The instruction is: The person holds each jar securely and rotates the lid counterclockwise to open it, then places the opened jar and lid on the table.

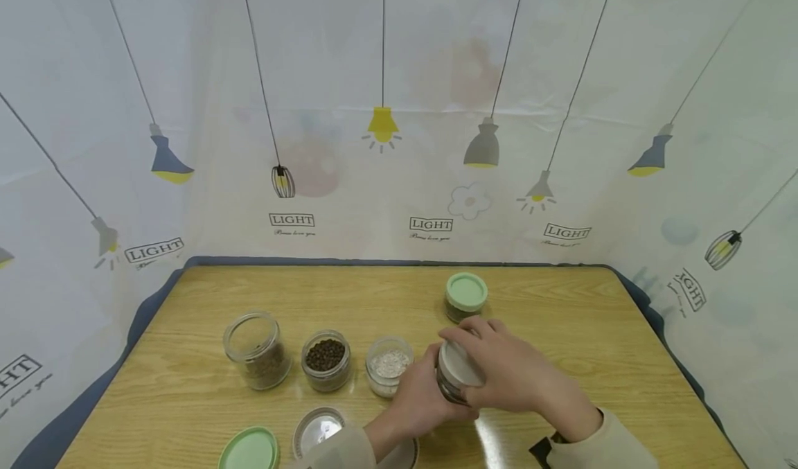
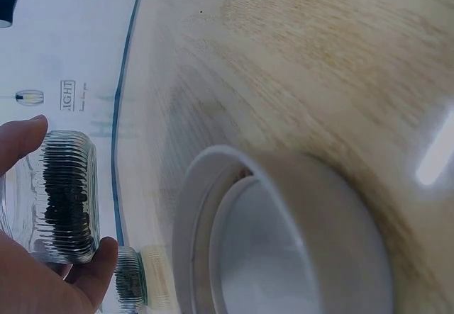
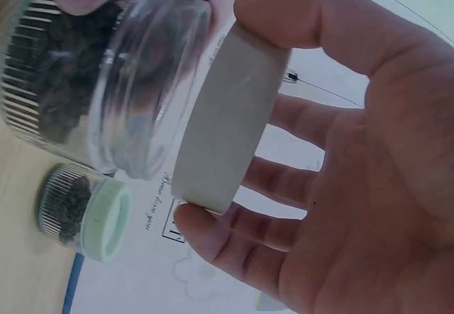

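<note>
My left hand point(image 1: 424, 394) grips a ribbed glass jar point(image 3: 64, 80) holding dark contents, raised above the table. Over its mouth, my right hand point(image 1: 508, 368) pinches a white lid point(image 3: 230, 119) by the rim between thumb and fingers. A narrow gap shows between lid and jar mouth in the right wrist view. Close beside the left hand stands an open jar of white flakes point(image 1: 390, 364). Beyond both hands is a jar with a green lid point(image 1: 466, 293), its contents dark in the right wrist view.
Further left stand an open jar of dark beans point(image 1: 325, 355) and a taller open jar point(image 1: 264, 361) with brownish contents. Along the near edge lie a green lid point(image 1: 249, 449) and a white lid point(image 1: 319, 427). Another white lid point(image 1: 408, 454) is partly hidden under the left forearm.
</note>
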Demonstrator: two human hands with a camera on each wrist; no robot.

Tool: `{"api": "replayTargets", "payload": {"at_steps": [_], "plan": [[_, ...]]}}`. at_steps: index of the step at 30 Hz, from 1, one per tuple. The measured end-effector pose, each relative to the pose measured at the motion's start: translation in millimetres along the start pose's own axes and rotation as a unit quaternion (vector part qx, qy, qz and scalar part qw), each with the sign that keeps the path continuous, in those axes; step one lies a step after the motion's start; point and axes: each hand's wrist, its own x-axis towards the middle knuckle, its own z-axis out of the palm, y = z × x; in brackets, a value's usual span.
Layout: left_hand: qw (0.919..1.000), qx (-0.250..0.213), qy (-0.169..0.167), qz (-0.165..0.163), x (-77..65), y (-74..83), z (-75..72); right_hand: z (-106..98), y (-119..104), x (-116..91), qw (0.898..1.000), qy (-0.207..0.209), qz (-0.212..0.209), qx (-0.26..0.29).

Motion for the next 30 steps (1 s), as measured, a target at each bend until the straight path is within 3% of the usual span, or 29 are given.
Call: {"api": "replayTargets", "payload": {"at_steps": [7,15,30], "plan": [[0.9999,-0.006,0.003,0.014,-1.3,-0.9,1.0,-6,-4,-1,1.0,-0.003,0.002,0.004],[0.9999,-0.003,-0.011,0.007,0.0,2.5,-0.4,-12,-1,-6,0.999,0.024,0.021,0.018],[0.9987,0.051,-0.008,0.002,2.5,14.6,-6.2,-32,22,-32,0.997,0.046,0.057,-0.005]]}}
